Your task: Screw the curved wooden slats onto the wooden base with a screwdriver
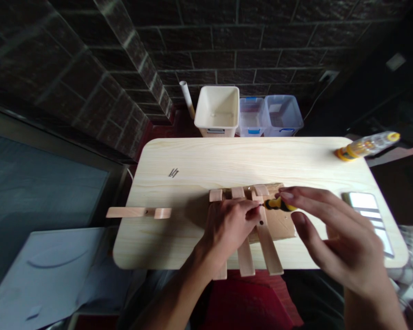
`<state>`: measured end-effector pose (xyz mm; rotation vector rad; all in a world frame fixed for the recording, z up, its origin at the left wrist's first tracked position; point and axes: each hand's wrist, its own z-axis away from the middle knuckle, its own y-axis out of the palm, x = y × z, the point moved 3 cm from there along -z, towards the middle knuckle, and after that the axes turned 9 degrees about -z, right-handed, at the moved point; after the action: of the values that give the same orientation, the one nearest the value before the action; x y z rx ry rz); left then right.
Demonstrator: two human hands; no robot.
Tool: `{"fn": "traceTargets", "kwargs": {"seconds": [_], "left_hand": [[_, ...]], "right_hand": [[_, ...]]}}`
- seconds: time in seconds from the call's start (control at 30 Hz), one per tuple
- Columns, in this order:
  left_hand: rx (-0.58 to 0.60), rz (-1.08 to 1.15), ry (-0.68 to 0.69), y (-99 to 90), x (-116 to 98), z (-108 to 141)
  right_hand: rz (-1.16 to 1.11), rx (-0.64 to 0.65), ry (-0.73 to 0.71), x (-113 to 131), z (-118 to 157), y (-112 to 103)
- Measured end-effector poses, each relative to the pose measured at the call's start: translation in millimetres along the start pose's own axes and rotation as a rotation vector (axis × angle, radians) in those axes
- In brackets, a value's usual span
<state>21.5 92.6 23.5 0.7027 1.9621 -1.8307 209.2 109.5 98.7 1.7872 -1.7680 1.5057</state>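
My right hand [337, 233] holds a yellow and black screwdriver [279, 204] between thumb and fingers, its tip pointing left. My left hand [229, 222] is closed in a pinch at the screwdriver's tip; what it pinches is too small to make out. Both are over the rightmost of three wooden strips [269, 250], which has a dark hole. The middle strip [246, 260] and the left strip [220, 270] lie beside it, partly under my left hand. All three rest across a brown cardboard piece [284, 224].
Another wooden piece [131, 212] overhangs the table's [278, 158] left edge. Small dark screws [173, 173] lie at the upper left. A clear and yellow bottle-like container [368, 145] and a phone-like device [370, 220] are at right. Bins [217, 127] stand behind.
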Motion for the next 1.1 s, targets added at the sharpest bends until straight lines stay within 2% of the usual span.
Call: {"fn": "traceTargets", "kwargs": {"seconds": [1.1], "left_hand": [[-0.029,0.003,-0.003,0.9,0.2,1.4]], "right_hand": [[0.103,-0.073,-0.007,-0.8,0.2,-3.5]]}}
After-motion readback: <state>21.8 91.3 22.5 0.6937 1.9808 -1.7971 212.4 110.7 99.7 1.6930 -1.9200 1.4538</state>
